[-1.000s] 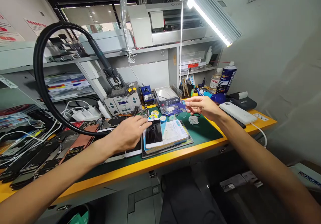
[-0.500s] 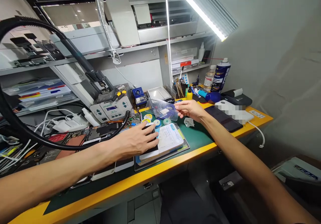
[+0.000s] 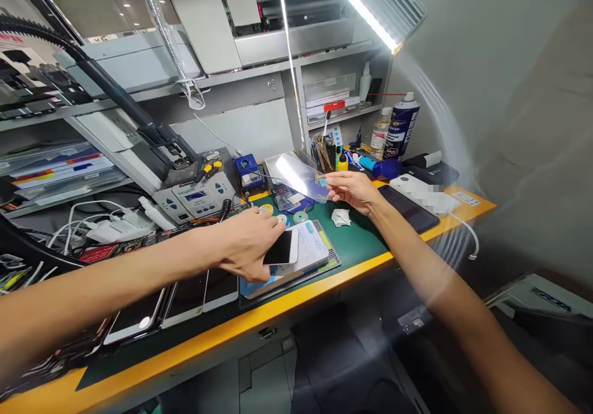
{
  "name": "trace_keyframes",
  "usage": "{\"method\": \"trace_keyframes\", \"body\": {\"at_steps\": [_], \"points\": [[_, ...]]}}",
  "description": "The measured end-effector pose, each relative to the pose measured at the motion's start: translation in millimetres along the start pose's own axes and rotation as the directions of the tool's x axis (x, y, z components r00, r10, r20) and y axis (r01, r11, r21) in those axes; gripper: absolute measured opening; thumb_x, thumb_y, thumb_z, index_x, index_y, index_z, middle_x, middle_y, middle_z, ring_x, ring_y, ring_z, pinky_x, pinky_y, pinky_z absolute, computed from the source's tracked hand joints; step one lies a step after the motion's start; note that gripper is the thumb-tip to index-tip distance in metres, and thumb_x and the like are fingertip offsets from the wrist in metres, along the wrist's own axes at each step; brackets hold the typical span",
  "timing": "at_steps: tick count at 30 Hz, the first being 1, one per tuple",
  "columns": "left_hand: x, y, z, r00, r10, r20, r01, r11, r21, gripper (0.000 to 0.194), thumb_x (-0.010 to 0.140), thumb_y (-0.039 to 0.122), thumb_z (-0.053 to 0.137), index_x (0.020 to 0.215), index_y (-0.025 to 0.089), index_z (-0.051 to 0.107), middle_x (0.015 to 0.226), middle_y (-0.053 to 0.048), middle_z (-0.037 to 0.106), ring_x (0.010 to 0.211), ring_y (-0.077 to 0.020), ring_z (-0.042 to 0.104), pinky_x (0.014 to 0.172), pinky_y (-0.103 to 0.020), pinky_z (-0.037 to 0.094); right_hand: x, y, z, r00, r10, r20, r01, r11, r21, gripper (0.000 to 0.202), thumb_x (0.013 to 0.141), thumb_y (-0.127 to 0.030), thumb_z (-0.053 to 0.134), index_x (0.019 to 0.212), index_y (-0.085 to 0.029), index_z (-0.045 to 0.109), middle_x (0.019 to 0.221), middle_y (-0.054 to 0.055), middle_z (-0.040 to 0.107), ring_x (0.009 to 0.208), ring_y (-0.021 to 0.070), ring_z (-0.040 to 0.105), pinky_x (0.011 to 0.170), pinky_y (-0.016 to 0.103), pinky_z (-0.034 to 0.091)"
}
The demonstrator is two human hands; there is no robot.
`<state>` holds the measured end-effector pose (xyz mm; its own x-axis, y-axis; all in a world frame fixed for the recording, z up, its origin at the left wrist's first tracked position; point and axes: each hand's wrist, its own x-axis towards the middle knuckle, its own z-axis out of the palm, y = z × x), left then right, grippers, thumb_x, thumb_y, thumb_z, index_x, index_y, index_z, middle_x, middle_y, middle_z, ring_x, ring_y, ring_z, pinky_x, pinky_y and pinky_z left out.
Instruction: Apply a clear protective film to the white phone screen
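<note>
A smartphone (image 3: pixel 281 250) with a dark screen and a white edge lies over a thick book (image 3: pixel 309 244) with a pale cover. Across the phone's left part, my left hand (image 3: pixel 250 241) grips it, thumb at the near side and fingers at the far side. My right hand (image 3: pixel 349 190) pinches the right edge of a clear plastic sheet (image 3: pixel 301 176), held tilted above the mat and reflecting the lamp. Beneath the book is a perforated grey plate (image 3: pixel 331 259). Small round tins or spools (image 3: pixel 300 217) sit just behind the book.
A crumpled tissue (image 3: pixel 341 217) lies on the green mat (image 3: pixel 356 244). Behind stand a soldering station (image 3: pixel 199 198), a spray can (image 3: pixel 402 126) and a bottle (image 3: pixel 380 133). Several phones (image 3: pixel 185 299) fill the left side; a dark tablet (image 3: pixel 410 209) lies right.
My left hand has gone from lying spread over the phone to gripping its left side, and the phone has turned. The clear sheet is tilted differently in my right hand. The view has shifted.
</note>
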<state>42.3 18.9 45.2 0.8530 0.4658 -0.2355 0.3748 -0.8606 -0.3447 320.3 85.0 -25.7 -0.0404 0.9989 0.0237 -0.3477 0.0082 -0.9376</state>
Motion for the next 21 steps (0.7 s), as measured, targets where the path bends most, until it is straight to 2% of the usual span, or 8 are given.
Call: {"method": "trace_keyframes", "body": {"at_steps": [6,16,19,21], "points": [[16.3,10.4,-0.5,0.998,-0.057,0.030,0.058,0.998,-0.039,0.046,0.076,0.057,0.061,0.090,0.014,0.066,0.082,-0.015,0.071,0.070,-0.0313,0.069,0.070,-0.043,0.052,-1.2,-1.0,0.1,1.000,0.023,0.009,-0.023,1.000,0.014,0.012,0.083,-0.004,0.074,0.094,-0.007,0.075,0.067,0.005,0.070,0.052,0.0117,0.066,0.048,0.020,0.056],[21.4,12.0,-3.4,0.995,-0.097,0.015,0.097,0.995,-0.018,0.059,0.080,0.067,0.055,0.090,0.011,0.071,0.078,-0.016,0.071,0.066,-0.0348,0.069,0.063,-0.044,0.052,-4.1,-2.4,1.6,0.999,0.031,0.042,-0.031,1.000,-0.001,0.016,0.081,-0.007,0.076,0.097,-0.007,0.075,0.067,0.004,0.069,0.054,0.0113,0.065,0.048,0.019,0.055],[15.6,11.7,-5.0,0.993,-0.118,0.017,0.118,0.993,-0.028,0.057,0.081,0.066,0.056,0.093,0.012,0.071,0.081,-0.016,0.072,0.071,-0.0342,0.070,0.067,-0.044,0.053,-4.5,-2.8,0.7,0.998,0.031,0.060,-0.031,0.999,-0.008,0.018,0.079,-0.009,0.078,0.097,-0.008,0.075,0.069,0.004,0.069,0.055,0.0113,0.065,0.048,0.020,0.055],[2.9,7.8,-6.2,0.988,-0.151,0.020,0.152,0.988,-0.036,0.055,0.084,0.064,0.055,0.095,0.013,0.072,0.085,-0.017,0.072,0.075,-0.0336,0.070,0.070,-0.044,0.053,-4.9,-3.3,0.4,0.997,0.035,0.074,-0.034,0.999,-0.017,0.018,0.078,-0.009,0.079,0.096,-0.008,0.076,0.070,0.004,0.070,0.056,0.0111,0.065,0.049,0.020,0.056]]}}
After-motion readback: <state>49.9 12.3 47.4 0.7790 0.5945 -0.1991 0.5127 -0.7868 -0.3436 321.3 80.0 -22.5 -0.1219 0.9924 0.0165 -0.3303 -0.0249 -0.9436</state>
